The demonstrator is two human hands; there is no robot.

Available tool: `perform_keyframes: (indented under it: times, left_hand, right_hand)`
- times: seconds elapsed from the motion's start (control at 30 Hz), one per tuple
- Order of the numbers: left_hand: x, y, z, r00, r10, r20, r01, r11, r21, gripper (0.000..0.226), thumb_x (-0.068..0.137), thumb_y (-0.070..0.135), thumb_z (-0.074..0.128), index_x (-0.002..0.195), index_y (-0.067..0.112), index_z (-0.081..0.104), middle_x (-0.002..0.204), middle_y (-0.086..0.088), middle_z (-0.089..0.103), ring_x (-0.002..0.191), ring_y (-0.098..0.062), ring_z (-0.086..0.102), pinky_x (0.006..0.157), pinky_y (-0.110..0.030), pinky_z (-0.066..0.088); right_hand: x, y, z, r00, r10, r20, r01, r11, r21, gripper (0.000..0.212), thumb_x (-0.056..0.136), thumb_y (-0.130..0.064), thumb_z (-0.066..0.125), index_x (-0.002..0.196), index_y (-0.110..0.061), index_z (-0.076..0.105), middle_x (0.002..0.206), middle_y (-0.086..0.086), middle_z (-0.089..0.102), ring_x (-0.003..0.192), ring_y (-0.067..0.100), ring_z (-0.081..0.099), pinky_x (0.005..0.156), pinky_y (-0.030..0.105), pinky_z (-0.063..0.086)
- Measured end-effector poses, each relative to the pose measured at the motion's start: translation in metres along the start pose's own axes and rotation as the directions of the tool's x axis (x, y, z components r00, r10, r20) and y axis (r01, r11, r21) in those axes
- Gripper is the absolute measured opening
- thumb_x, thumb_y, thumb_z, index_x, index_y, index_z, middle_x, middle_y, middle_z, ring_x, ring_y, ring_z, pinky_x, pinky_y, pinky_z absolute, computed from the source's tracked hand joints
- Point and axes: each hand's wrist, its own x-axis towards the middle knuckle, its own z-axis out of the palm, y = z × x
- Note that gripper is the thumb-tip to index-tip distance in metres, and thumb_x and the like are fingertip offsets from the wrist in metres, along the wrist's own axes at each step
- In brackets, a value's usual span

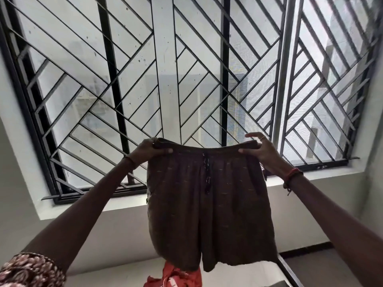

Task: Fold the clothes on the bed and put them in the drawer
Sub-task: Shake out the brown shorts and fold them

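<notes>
One floral sleeve sits at 8 o'clock on the left arm. Two hands hold one pair of brown shorts up at frame centre, before one barred window. Left hand curls its fingers over the waistband corner at 10 o'clock of the shorts. Right hand pinches the opposite corner at 2 o'clock. One drawstring hangs from the waistband. One red-orange garment lies at 6 o'clock, below the hem.

A pair of dark brown shorts is held up by its waistband before a barred window, pinched by the left hand and the right hand. A red garment is seen below.
</notes>
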Motion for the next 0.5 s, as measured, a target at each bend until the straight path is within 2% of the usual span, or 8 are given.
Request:
perform_keyframes:
  times: [0.07, 0.13, 0.2, 0.27, 0.33, 0.4, 0.43, 0.5]
  left_hand:
    - [-0.002, 0.005, -0.009, 0.996, 0.003, 0.094, -0.002, 1.000, -0.013, 0.053, 0.066, 0.027, 0.082, 0.109, 0.003, 0.062, 0.092, -0.002, 0.069, 0.082, -0.010, 0.064, 0.067, -0.013, 0.051]
    - [-0.007, 0.010, -0.020, 0.970, 0.019, 0.243, -0.009, 0.999, -0.043, 0.060, 0.064, 0.033, 0.083, 0.113, 0.007, 0.062, 0.101, -0.005, 0.071, 0.093, -0.012, 0.066, 0.074, -0.015, 0.052]
    - [-0.014, 0.015, -0.026, 0.930, 0.014, 0.366, 0.023, 0.995, -0.095, 0.038, 0.076, 0.016, 0.074, 0.112, 0.010, 0.064, 0.103, -0.001, 0.073, 0.097, -0.010, 0.067, 0.077, -0.016, 0.052]
    - [-0.017, 0.019, -0.029, 0.900, 0.020, 0.434, 0.049, 0.988, -0.147, 0.031, 0.084, -0.003, 0.059, 0.112, 0.008, 0.064, 0.103, 0.002, 0.073, 0.097, -0.008, 0.066, 0.078, -0.015, 0.051]
    - [-0.020, 0.021, -0.033, 0.885, 0.029, 0.465, 0.085, 0.971, -0.224, 0.031, 0.082, 0.007, 0.065, 0.113, 0.005, 0.065, 0.105, -0.003, 0.071, 0.097, -0.011, 0.067, 0.079, -0.017, 0.052]
    - [-0.015, 0.018, -0.034, 0.906, -0.008, 0.424, 0.123, 0.962, -0.245, 0.056, 0.067, 0.035, 0.082, 0.112, 0.004, 0.066, 0.106, -0.007, 0.071, 0.094, -0.012, 0.067, 0.075, -0.018, 0.053]
    - [-0.010, 0.014, -0.032, 0.935, -0.066, 0.349, 0.141, 0.971, -0.193, 0.065, 0.061, 0.046, 0.084, 0.110, 0.005, 0.068, 0.103, -0.007, 0.072, 0.091, -0.012, 0.067, 0.072, -0.019, 0.054]
    - [0.003, 0.003, -0.019, 0.977, -0.175, 0.119, 0.176, 0.984, 0.006, 0.056, 0.068, 0.048, 0.079, 0.102, 0.005, 0.071, 0.093, -0.009, 0.072, 0.081, -0.013, 0.065, 0.069, -0.024, 0.053]
  right_hand:
    - [0.000, -0.005, -0.008, 0.993, 0.053, 0.106, -0.052, 0.999, -0.007, 0.055, 0.051, -0.024, 0.090, 0.098, -0.010, 0.065, 0.083, 0.010, 0.069, 0.067, 0.013, 0.068, 0.061, 0.022, 0.057]
    - [-0.003, -0.011, -0.015, 0.970, 0.064, 0.235, -0.053, 0.997, -0.052, 0.051, 0.046, -0.036, 0.092, 0.086, -0.013, 0.071, 0.081, 0.007, 0.071, 0.071, 0.014, 0.067, 0.065, 0.021, 0.056]
    - [-0.006, -0.017, -0.020, 0.947, 0.050, 0.316, -0.046, 0.999, -0.020, 0.040, 0.049, -0.034, 0.091, 0.076, -0.017, 0.068, 0.082, 0.005, 0.069, 0.072, 0.011, 0.066, 0.064, 0.019, 0.054]
    - [-0.010, -0.023, -0.023, 0.935, 0.039, 0.353, -0.061, 0.997, 0.051, 0.033, 0.060, -0.022, 0.086, 0.078, -0.012, 0.059, 0.092, 0.005, 0.070, 0.079, 0.012, 0.067, 0.066, 0.019, 0.055]
    - [-0.013, -0.030, -0.022, 0.923, 0.051, 0.380, -0.099, 0.989, 0.107, 0.023, 0.071, -0.009, 0.071, 0.084, -0.007, 0.052, 0.087, 0.002, 0.070, 0.074, 0.010, 0.067, 0.062, 0.018, 0.054]
    - [-0.010, -0.028, -0.019, 0.931, 0.079, 0.355, -0.134, 0.982, 0.132, 0.018, 0.076, -0.008, 0.065, 0.092, -0.006, 0.057, 0.080, 0.004, 0.068, 0.068, 0.010, 0.066, 0.060, 0.018, 0.054]
    - [-0.005, -0.023, -0.016, 0.941, 0.126, 0.315, -0.169, 0.979, 0.115, 0.016, 0.080, -0.007, 0.063, 0.097, -0.004, 0.061, 0.081, 0.007, 0.069, 0.069, 0.012, 0.067, 0.061, 0.021, 0.056]
    - [0.005, -0.006, -0.006, 0.947, 0.242, 0.212, -0.253, 0.967, 0.026, 0.013, 0.087, -0.006, 0.061, 0.098, 0.001, 0.065, 0.082, 0.012, 0.072, 0.067, 0.017, 0.070, 0.064, 0.027, 0.059]
